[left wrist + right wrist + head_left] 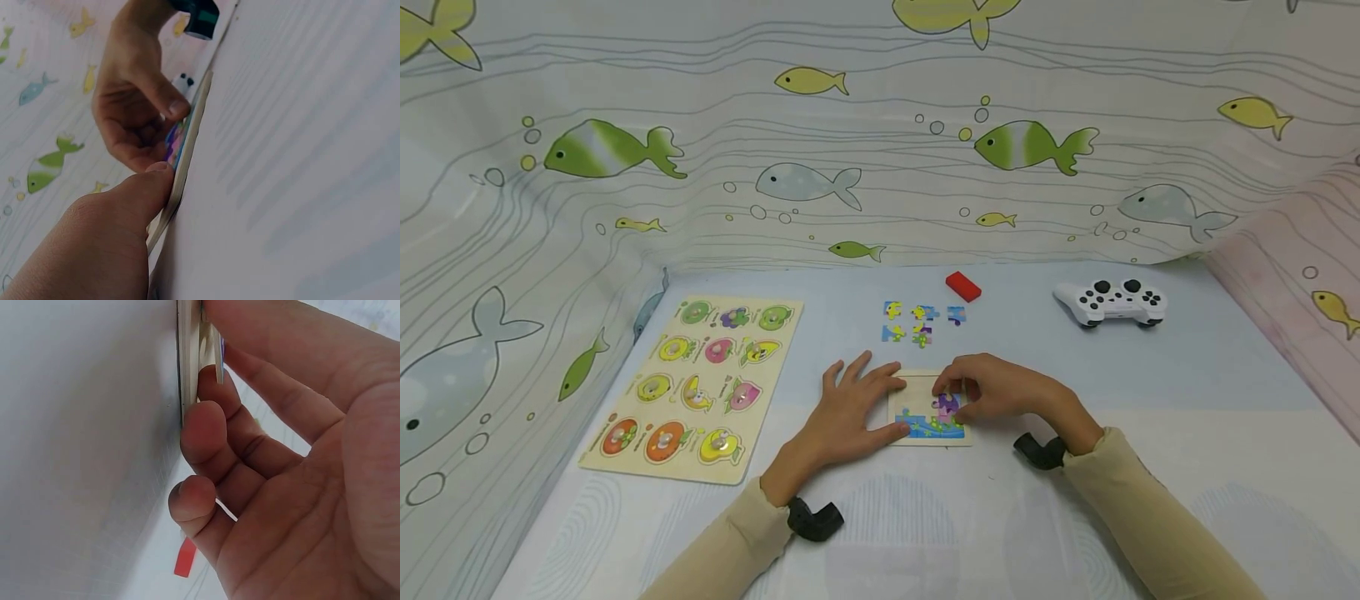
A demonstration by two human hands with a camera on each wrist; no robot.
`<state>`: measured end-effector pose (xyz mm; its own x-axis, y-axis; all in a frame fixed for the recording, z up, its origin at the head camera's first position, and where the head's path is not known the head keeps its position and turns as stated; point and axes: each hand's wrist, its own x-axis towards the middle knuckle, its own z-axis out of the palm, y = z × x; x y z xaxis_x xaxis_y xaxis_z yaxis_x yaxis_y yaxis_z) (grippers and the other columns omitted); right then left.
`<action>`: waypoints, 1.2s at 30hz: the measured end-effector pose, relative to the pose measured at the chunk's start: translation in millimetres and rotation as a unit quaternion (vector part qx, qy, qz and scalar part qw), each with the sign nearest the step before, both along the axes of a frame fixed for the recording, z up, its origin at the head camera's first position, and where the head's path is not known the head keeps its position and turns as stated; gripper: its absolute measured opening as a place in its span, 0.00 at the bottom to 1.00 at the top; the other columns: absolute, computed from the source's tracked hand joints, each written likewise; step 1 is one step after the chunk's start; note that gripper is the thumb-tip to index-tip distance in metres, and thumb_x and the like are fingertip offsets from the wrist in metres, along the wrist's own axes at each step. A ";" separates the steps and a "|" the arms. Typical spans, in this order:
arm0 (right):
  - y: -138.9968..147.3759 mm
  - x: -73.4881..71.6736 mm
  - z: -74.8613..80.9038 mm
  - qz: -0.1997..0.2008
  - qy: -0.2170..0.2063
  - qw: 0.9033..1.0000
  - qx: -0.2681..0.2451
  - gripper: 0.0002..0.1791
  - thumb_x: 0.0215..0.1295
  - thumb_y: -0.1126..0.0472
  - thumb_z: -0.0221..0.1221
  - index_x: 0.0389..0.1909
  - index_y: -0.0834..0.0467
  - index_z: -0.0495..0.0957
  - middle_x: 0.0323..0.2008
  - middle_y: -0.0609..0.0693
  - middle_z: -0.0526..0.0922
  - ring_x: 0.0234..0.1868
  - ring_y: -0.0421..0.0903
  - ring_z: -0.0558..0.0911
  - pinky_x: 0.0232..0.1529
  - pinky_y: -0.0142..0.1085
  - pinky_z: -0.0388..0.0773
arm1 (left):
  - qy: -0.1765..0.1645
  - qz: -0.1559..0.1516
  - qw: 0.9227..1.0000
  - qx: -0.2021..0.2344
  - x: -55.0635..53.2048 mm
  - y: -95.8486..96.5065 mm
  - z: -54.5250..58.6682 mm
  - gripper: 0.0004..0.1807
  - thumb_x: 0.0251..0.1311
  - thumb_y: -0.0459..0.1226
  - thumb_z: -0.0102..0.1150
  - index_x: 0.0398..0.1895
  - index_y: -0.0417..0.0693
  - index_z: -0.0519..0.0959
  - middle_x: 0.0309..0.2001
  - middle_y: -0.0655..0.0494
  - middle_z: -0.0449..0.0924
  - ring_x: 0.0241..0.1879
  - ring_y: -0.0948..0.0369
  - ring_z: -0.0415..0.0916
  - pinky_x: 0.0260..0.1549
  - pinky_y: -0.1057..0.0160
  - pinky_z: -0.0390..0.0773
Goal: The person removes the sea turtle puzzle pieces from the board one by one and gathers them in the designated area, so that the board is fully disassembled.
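Observation:
A small wooden puzzle tray (912,393) lies in front of the person, its bottom row filled with blue and green pieces. My left hand (848,417) is spread at the tray's left side, with the thumb and a fingertip on its edge. From the right, my right hand (1003,387) reaches over the tray and pinches a purple puzzle piece (949,403) between thumb and fingers. The right wrist view shows this thin piece (219,359) edge-on, tilted slightly and raised off the tray. Several loose puzzle pieces (892,333) lie just beyond the tray.
A wooden fruit peg board (760,433) lies at the left. Behind the loose pieces is a red block (963,287). A white game controller (1116,302) sits at the back right. Fish-patterned cloth walls (880,133) surround the table at the back and sides.

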<state>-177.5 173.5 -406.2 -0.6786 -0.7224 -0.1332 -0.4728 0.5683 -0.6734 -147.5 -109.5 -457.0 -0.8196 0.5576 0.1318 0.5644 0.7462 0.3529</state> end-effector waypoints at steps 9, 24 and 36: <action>-0.7 0.6 1.9 -0.010 0.005 1.000 0.009 0.19 0.59 0.62 0.72 0.51 0.56 0.84 0.39 0.46 0.81 0.35 0.43 0.75 0.37 0.30 0.74 | -0.001 0.001 1.000 -0.005 0.6 0.2 -0.1 0.33 0.62 0.65 0.57 0.68 0.65 0.73 0.77 0.65 0.63 0.81 0.46 0.48 0.72 0.34 0.41; 0.2 -2.8 -1.8 -0.028 0.023 0.999 -0.004 0.19 0.62 0.60 0.70 0.54 0.53 0.84 0.45 0.45 0.83 0.36 0.43 0.75 0.37 0.31 0.74 | 0.003 -0.002 1.000 -0.005 -0.3 0.1 -1.2 0.33 0.62 0.66 0.56 0.68 0.65 0.73 0.77 0.65 0.63 0.81 0.45 0.48 0.72 0.34 0.42; 7.5 -8.9 -2.1 -0.059 0.045 0.997 -0.035 0.18 0.63 0.60 0.69 0.55 0.51 0.84 0.46 0.44 0.84 0.33 0.43 0.75 0.34 0.31 0.73 | 0.009 -0.001 1.000 -0.004 -0.3 -0.5 -2.1 0.33 0.62 0.65 0.56 0.68 0.65 0.73 0.77 0.65 0.63 0.81 0.46 0.48 0.72 0.33 0.42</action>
<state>-186.4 181.1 -408.4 -0.7666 -0.6417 -0.0206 -0.4654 0.5776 -0.6707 -147.8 -109.9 -459.2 -0.8157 0.5608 0.1418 0.5724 0.7472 0.3376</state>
